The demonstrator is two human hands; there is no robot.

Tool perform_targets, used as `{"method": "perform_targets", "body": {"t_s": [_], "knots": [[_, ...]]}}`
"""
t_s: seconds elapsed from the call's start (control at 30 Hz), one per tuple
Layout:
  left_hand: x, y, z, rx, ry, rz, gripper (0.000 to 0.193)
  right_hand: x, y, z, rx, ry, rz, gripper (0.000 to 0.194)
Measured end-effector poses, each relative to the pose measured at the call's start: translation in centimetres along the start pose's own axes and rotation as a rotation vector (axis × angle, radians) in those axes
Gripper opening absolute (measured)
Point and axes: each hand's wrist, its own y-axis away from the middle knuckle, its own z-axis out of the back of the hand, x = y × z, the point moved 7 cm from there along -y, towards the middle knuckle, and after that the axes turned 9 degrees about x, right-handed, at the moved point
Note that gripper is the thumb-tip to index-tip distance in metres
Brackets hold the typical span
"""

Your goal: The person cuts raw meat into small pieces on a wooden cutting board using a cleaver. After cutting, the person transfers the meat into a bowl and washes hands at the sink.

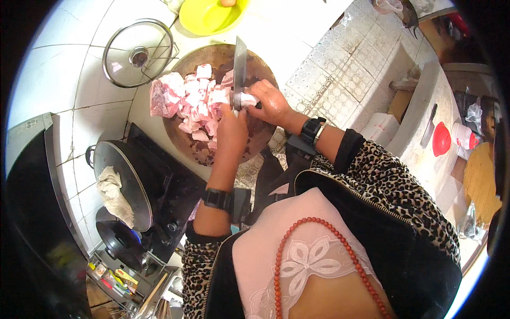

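Note:
On a round wooden chopping board (187,145), a metal cleaver (240,67) points away from me, its blade seen nearly edge-on. My left hand (231,123) is closed at the near end of the blade, where the handle is hidden. Just right of the blade, my right hand (271,100) grips a pale piece of raw meat (249,99). A small dark thing shows under its fingers; I cannot tell what it is. Several cut chunks of raw meat (201,107) lie left of the blade, beside a larger piece of raw meat (165,95) near the board's left edge.
A glass lid (139,58) leans by the tiled wall. Behind the board is a yellow-green bowl (211,20). To the left, a wok (139,191) holding pale dough sits on the black stove (175,187). A knife (429,123) and a red bowl (441,139) lie on the right-hand ledge.

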Motion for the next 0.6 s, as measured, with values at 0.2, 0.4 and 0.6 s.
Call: {"method": "perform_targets", "body": {"t_s": [0.2,0.4,0.6], "knots": [[2.3,6.3,0.1,0.050,-0.033,0.035,0.040,-0.4,-0.1,0.1,-0.045,-0.046,-0.015,0.036],[0.1,-0.5,0.2,0.017,-0.008,-0.056,0.038,0.4,0.6,0.3,-0.028,-0.035,0.110,0.034],[0.8,1.8,-0.2,0.015,-0.019,-0.017,0.038,-1.5,0.2,0.5,-0.019,-0.072,-0.112,0.034]]}}
